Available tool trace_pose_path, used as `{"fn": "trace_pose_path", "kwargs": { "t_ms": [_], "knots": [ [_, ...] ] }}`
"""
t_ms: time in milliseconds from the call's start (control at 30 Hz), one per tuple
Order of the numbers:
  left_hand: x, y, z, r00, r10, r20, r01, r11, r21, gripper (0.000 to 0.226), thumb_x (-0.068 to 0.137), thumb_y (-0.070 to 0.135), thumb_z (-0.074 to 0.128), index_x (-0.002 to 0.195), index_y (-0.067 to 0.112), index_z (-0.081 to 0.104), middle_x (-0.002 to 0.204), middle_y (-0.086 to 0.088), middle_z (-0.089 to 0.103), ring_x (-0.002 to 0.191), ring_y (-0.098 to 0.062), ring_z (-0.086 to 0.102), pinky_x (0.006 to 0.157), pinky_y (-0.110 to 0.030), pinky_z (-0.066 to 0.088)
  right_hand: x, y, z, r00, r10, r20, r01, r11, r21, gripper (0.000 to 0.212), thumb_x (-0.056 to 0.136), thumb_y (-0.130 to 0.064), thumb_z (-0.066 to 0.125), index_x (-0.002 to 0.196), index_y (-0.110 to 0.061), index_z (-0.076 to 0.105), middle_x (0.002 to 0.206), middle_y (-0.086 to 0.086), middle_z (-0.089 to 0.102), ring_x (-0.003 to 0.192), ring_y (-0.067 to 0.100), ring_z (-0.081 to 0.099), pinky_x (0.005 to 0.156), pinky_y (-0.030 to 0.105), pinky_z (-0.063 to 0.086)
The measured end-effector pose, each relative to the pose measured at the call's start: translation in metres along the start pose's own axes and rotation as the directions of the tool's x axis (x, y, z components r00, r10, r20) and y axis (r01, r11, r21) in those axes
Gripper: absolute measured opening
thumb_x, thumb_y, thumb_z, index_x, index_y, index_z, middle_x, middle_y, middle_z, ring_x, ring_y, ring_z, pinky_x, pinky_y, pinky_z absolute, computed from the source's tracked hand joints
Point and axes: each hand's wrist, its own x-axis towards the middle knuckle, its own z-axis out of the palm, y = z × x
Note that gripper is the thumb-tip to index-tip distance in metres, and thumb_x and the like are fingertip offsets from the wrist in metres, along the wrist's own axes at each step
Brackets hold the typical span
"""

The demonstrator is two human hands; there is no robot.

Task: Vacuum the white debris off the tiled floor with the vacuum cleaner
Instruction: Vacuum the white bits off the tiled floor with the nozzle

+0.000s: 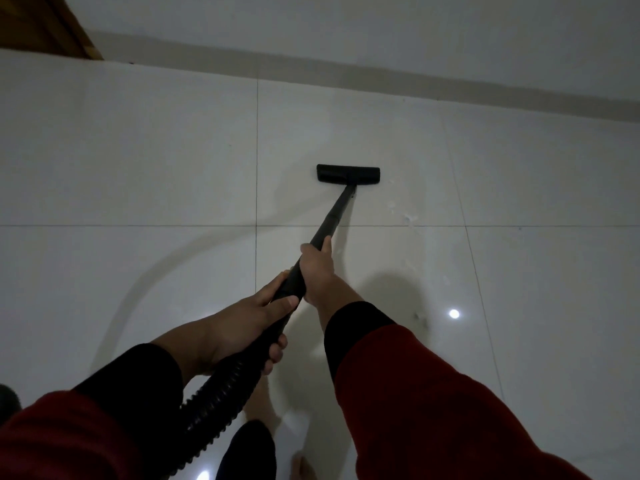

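1. On the left, the tiled floor [131, 161] looks clean, with no white specks that I can make out, so I judge that stretch done or never soiled.
2. The left hand [239, 327] has its fingers wrapped tight around the rear of the wand, where the ribbed hose [221, 393] joins it.
3. The right hand [317, 271] grips the black wand [334, 216] further forward, fingers closed round it.
4. The floor head [348, 174] lies flat on the tile, well short of the wall's skirting [415, 84].
5. White debris [410, 218] remains just right of the wand, with fainter bits nearer the right sleeve [450, 393]; the job looks partly unfinished.
6. The vacuum's body is out of frame; in the dim light, pale specks are hard to tell from glare spots [454, 313].
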Motion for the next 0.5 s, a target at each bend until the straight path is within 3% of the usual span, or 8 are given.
{"fn": "trace_pose_path", "kwargs": {
  "t_ms": [500],
  "knots": [
    [-0.059, -0.117, 0.073, 1.000, 0.011, -0.020, -0.010, 1.000, 0.028, 0.055, 0.097, 0.031, 0.047, 0.137, 0.059, 0.022, 0.064, -0.010, 0.048, 0.044, -0.015, 0.049, 0.042, -0.025, 0.045, -0.070, 0.106, -0.070, 1.000, 0.027, 0.016, -0.026, 0.998, -0.053, 0.064, 0.098, -0.022, 0.039, 0.149, -0.048, 0.010, 0.083, -0.004, 0.046, 0.063, 0.014, 0.051, 0.054, 0.028, 0.042]
  ]
}}
